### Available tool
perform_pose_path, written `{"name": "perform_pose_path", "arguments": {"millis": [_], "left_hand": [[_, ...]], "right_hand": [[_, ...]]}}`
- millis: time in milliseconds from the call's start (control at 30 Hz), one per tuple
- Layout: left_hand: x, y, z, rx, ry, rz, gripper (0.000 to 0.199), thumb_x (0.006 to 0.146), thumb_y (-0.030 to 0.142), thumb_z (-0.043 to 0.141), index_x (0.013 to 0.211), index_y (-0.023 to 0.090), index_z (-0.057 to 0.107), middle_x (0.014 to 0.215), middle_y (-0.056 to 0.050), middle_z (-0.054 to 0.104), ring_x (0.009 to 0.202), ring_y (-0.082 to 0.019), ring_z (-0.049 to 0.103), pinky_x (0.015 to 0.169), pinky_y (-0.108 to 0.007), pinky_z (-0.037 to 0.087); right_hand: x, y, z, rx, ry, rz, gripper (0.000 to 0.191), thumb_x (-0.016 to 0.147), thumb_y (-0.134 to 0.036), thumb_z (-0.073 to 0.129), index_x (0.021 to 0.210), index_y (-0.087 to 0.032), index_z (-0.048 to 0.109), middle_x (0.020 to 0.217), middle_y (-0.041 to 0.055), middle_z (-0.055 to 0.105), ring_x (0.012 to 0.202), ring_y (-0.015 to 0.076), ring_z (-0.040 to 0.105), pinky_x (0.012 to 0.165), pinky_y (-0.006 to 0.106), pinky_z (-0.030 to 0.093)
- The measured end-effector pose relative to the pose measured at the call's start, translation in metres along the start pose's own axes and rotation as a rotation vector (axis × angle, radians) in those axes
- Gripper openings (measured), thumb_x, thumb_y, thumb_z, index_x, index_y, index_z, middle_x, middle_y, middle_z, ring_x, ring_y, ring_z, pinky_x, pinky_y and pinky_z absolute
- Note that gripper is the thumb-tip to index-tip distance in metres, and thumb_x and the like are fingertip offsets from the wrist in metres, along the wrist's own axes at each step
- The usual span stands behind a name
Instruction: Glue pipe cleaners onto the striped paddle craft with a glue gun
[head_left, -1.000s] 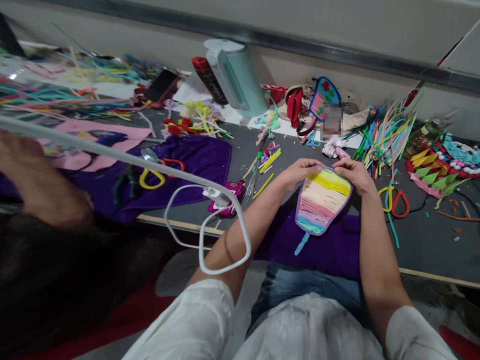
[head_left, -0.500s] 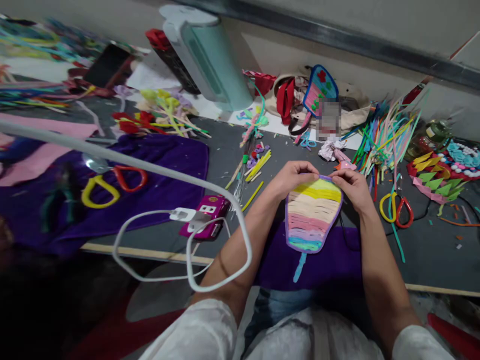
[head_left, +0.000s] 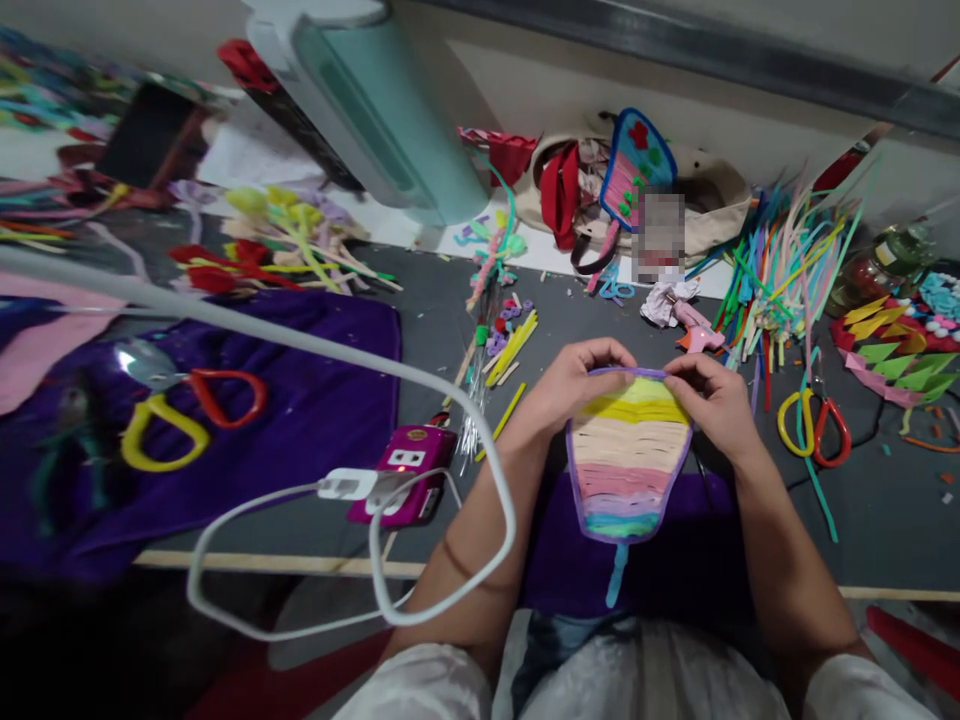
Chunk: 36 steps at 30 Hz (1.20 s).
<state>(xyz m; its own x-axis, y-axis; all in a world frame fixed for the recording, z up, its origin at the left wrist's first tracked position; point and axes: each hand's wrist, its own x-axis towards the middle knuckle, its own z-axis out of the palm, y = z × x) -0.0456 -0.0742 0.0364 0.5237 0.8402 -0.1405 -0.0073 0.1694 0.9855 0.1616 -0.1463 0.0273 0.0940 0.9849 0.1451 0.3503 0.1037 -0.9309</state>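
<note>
A striped hand fan (head_left: 634, 445), seemingly made of pipe cleaners, hangs in front of me with its light blue handle (head_left: 617, 575) pointing down. Its bands run from yellow through cream and pink to blue, inside a purple border. My left hand (head_left: 589, 385) pinches the top edge on the left, thumb in front. On the right of that same edge, the thumb and fingers of my right hand (head_left: 709, 400) are closed. A purple cloth (head_left: 555, 560) lies beneath the fan. Close to my right forearm are scissors (head_left: 814, 425) with yellow and red handles.
A white cable (head_left: 300, 325) crosses the left foreground near a magenta power strip (head_left: 405, 475). Large scissors (head_left: 191, 405) and pliers (head_left: 71, 460) lie on purple cloth. Behind stand a pale green jug (head_left: 390, 110), a beige bag (head_left: 712, 205), a pink glue gun (head_left: 697, 325) and bunched pipe cleaners (head_left: 795, 270).
The camera view has shifted, with the fan now lower in the picture and hanging straighter. My hands sit slightly farther apart along its top edge, both still gripping it.
</note>
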Motion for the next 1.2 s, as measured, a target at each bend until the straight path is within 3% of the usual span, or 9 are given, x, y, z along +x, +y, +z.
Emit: {"name": "perform_pose_path", "arguments": {"millis": [167,333,433,567,667,733,833,967,1200], "left_hand": [[0.002,0.000,0.001,-0.096,-0.006,-0.069,0.038,0.069,0.041,0.089,0.091,0.017,0.070,0.078,0.002,0.067,0.066,-0.010,0.059,0.061,-0.021,0.047],[0.009,-0.008,-0.007,-0.166,0.000,-0.108,0.062,0.070,0.062,0.088,0.110,0.019,0.069,0.090,-0.002,0.071,0.073,-0.013,0.064,0.062,-0.022,0.049],[0.013,-0.017,-0.016,-0.043,0.028,-0.102,0.062,0.075,0.059,0.086,0.120,0.021,0.065,0.093,-0.002,0.070,0.071,-0.012,0.062,0.059,-0.021,0.046],[0.016,-0.025,-0.029,0.195,0.162,0.122,0.051,0.083,0.043,0.078,0.126,0.020,0.061,0.111,-0.007,0.071,0.099,-0.020,0.067,0.087,-0.032,0.056],[0.017,-0.027,-0.030,0.561,0.413,0.310,0.042,0.085,0.028,0.073,0.125,0.019,0.063,0.129,-0.013,0.067,0.123,-0.028,0.061,0.109,-0.044,0.048],[0.018,-0.027,-0.025,0.751,0.486,0.400,0.033,0.087,0.023,0.070,0.119,0.019,0.067,0.130,-0.013,0.066,0.128,-0.031,0.058,0.113,-0.047,0.044],[0.022,-0.032,-0.010,0.836,0.344,0.413,0.017,0.091,0.023,0.065,0.106,0.021,0.072,0.116,-0.009,0.070,0.114,-0.028,0.063,0.105,-0.044,0.049],[0.029,-0.040,0.006,0.898,0.105,0.298,0.014,0.088,0.020,0.065,0.098,0.018,0.074,0.103,-0.009,0.069,0.101,-0.026,0.066,0.091,-0.039,0.052],[0.028,-0.045,0.005,0.987,-0.028,0.253,0.018,0.087,0.019,0.066,0.103,0.021,0.074,0.107,-0.009,0.070,0.102,-0.028,0.066,0.090,-0.040,0.051]], "right_hand": [[-0.001,-0.001,0.002,0.020,0.062,0.067,0.016,0.086,-0.035,0.069,0.087,-0.020,0.074,0.076,-0.0009,0.069,0.063,0.0123,0.055,0.059,0.026,0.041],[0.008,0.009,0.000,0.143,0.294,0.168,0.017,0.076,-0.037,0.074,0.078,-0.021,0.070,0.068,-0.0014,0.064,0.060,0.0133,0.051,0.058,0.027,0.041],[0.015,0.018,-0.003,0.235,0.430,0.211,0.018,0.072,-0.037,0.075,0.076,-0.022,0.065,0.066,-0.0030,0.061,0.061,0.0133,0.051,0.060,0.027,0.044],[0.018,0.026,0.002,0.281,0.499,0.286,0.021,0.072,-0.040,0.070,0.077,-0.024,0.057,0.062,-0.0050,0.054,0.055,0.0125,0.046,0.052,0.026,0.040],[0.016,0.029,0.016,0.298,0.426,0.342,0.022,0.072,-0.041,0.069,0.079,-0.025,0.056,0.062,-0.0050,0.054,0.053,0.0127,0.047,0.047,0.026,0.041],[0.014,0.031,0.027,0.303,0.364,0.367,0.023,0.071,-0.041,0.070,0.080,-0.025,0.056,0.065,-0.0045,0.057,0.055,0.0135,0.053,0.048,0.027,0.047],[0.010,0.035,0.037,0.259,0.286,0.371,0.021,0.071,-0.040,0.071,0.079,-0.025,0.058,0.065,-0.0043,0.060,0.055,0.0143,0.058,0.050,0.028,0.051],[0.007,0.036,0.034,0.106,0.170,0.369,0.012,0.078,-0.034,0.068,0.077,-0.024,0.060,0.059,-0.0046,0.061,0.050,0.0158,0.061,0.051,0.029,0.051],[0.002,0.019,0.017,-0.506,-0.059,0.267,0.017,0.087,-0.018,0.065,0.071,-0.025,0.063,0.059,0.0000,0.063,0.062,0.0201,0.064,0.065,0.032,0.042]]}}
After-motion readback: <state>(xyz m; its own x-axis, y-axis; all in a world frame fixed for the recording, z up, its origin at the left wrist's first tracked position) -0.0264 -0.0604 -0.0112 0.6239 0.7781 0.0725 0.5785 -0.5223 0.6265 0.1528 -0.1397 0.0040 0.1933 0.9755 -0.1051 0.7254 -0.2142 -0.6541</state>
